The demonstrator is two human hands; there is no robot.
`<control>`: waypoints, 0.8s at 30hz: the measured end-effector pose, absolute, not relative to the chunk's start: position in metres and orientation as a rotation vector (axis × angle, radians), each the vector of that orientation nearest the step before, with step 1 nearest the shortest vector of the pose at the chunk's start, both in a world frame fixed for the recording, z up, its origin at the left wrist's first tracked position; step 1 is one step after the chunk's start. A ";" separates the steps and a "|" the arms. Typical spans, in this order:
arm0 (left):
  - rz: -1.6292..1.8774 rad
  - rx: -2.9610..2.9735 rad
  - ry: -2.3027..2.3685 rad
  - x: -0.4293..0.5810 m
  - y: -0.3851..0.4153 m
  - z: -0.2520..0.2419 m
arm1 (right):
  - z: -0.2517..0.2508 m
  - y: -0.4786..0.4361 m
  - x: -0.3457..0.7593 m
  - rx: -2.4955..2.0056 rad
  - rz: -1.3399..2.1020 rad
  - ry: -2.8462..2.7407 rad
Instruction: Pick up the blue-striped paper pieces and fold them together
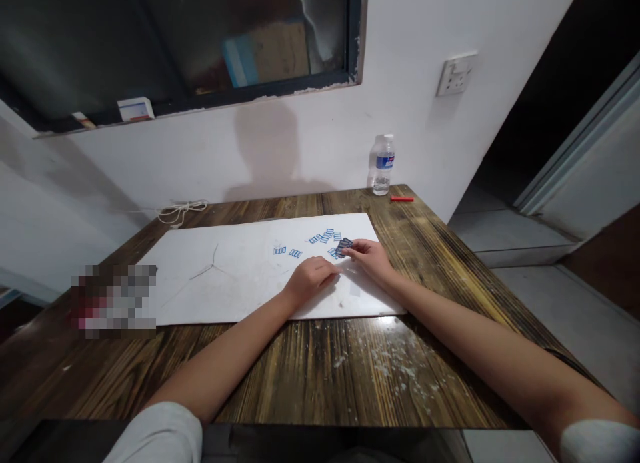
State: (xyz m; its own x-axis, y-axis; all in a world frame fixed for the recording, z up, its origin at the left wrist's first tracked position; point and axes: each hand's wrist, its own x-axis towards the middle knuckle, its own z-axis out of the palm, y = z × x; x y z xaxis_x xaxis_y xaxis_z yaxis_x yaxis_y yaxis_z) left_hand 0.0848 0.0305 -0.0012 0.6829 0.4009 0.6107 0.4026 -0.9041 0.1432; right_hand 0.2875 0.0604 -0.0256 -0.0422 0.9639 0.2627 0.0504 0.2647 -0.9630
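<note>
Several small blue-and-white striped pieces [320, 238] lie scattered on a white board [240, 293], near its far edge. My right hand [367, 260] pinches a small dark blue stack of the same kind of pieces [343, 247] between thumb and fingers. My left hand [307, 282] rests palm down on the board just beside it, close to my right hand. Its fingers are curled under, so whatever lies beneath them is hidden.
The board lies on a dark wooden table [320, 376] with white flecks near its front edge. At the back stand a water bottle [383, 164] and a red stick [402, 198]. A white cord [177, 212] lies at the far left corner, and a blurred patch covers the table's left side.
</note>
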 end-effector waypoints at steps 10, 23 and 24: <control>-1.323 -2.656 -0.878 0.082 0.032 0.005 | -0.020 0.051 0.285 -0.850 0.850 -1.875; -1.393 -2.682 -0.913 0.082 0.030 0.005 | -0.014 0.044 0.282 -0.875 0.942 -1.972; -1.447 -2.686 -0.982 0.083 0.030 0.006 | -0.014 0.044 0.282 -0.893 0.953 -1.950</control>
State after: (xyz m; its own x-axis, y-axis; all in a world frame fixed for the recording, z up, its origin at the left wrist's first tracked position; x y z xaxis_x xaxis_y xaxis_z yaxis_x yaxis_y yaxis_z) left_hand 0.0829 0.0296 0.0061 0.4052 0.5417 0.7364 0.4844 -0.8104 0.3296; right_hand 0.2824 0.0444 -0.0135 -0.4539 0.8276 0.3302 0.2480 0.4732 -0.8453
